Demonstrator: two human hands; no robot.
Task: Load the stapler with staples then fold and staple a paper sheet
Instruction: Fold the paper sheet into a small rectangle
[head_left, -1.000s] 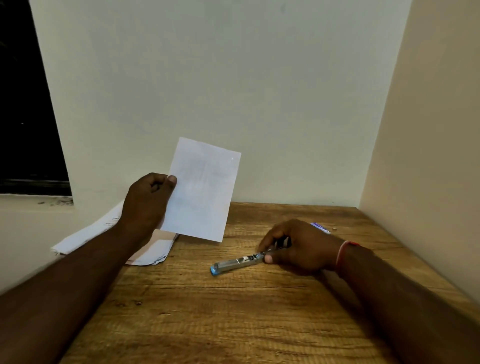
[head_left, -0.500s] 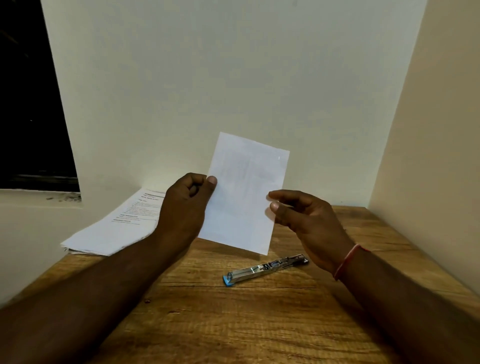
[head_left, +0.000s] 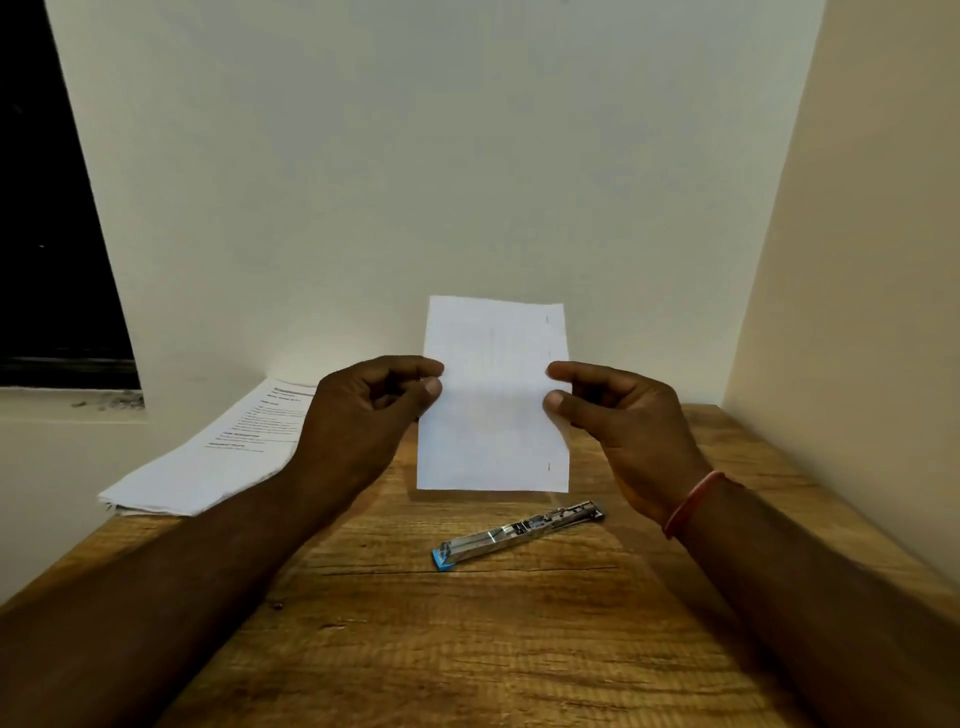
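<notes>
Hands, left and right, grip folded sheet edges upright; stapler lies below.

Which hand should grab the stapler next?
Probably the right hand. The stapler lies on the table just below it, on the right side of the folded paper. The left hand is farther off and could go on holding the paper by its left edge.

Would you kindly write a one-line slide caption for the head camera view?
Both hands, left hand and right hand, hold a folded paper sheet upright above the stapler lying on the wooden table.
</notes>
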